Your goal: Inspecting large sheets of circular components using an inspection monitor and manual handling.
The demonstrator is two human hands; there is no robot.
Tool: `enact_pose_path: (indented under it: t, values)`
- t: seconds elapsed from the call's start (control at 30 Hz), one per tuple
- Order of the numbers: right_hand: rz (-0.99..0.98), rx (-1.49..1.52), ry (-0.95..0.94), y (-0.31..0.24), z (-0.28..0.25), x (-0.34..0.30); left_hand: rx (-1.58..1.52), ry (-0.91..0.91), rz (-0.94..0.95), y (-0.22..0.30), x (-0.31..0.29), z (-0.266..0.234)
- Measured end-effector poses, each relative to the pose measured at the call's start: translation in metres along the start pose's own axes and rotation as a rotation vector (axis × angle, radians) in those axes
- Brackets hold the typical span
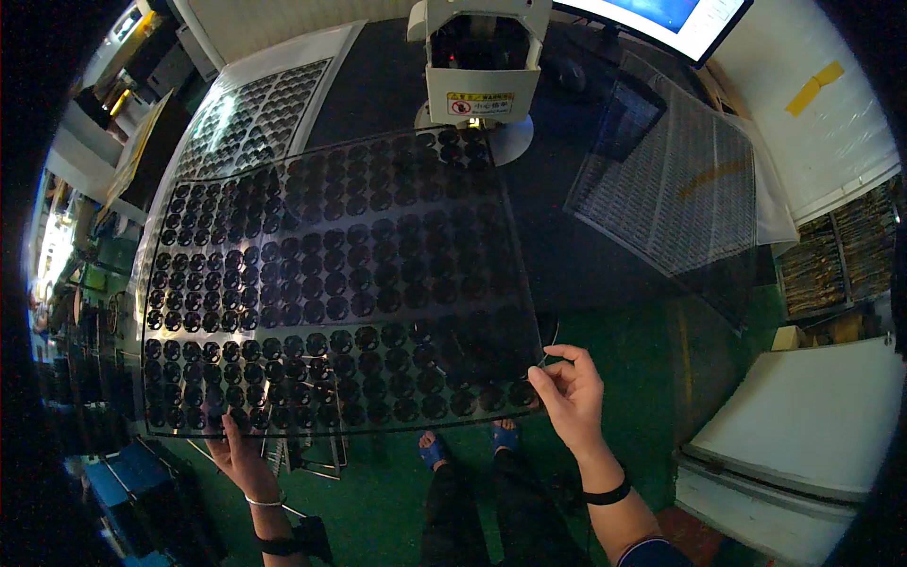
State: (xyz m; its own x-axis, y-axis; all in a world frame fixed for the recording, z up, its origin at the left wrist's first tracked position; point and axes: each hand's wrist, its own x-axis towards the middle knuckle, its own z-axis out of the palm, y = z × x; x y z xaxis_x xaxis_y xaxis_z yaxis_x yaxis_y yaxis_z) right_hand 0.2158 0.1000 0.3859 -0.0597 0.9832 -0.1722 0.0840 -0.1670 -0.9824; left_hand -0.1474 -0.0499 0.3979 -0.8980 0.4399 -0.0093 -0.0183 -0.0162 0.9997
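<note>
A large, thin, dark see-through sheet [312,331] patterned with rows of round black shapes spans the left and middle of the view. Its far end lies on a dark tabletop, while the near part reaches out past the table over the floor. My right hand [573,392] pinches the near right corner between thumb and fingers. At the near left edge, my left hand [244,461] grips the same sheet, its fingertips partly behind it. The sheet's far edge passes under a white machine head [484,71] with a warning label and a small light.
Another patterned sheet [255,118] lies at the far left. Gridded clear sheets [671,180] rest on the table's right. A lit monitor [661,21] and a dark mouse [567,74] are at the back. A white cabinet [784,416] stands right; blue boxes [142,491] sit lower left.
</note>
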Motion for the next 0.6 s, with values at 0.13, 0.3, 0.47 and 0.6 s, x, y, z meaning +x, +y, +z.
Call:
enact_pose_path:
  t: [0.13,0.3,0.47,0.6]
  values:
    - [-0.021,-0.009,-0.001,0.0001,0.0002,0.0013,-0.024,-0.025,0.030,-0.0002,0.0000,0.0016]
    - [-0.044,-0.021,-0.003,-0.0011,-0.0003,0.0028,-0.004,-0.011,-0.034,-0.0006,0.0009,0.0001]
    - [-0.035,-0.023,-0.001,-0.0021,0.0002,0.0035,-0.004,-0.043,0.013,-0.0006,0.0007,0.0011]
    - [-0.016,-0.007,-0.006,-0.0046,0.0000,0.0026,-0.007,-0.025,-0.025,-0.0007,0.0009,0.0007]
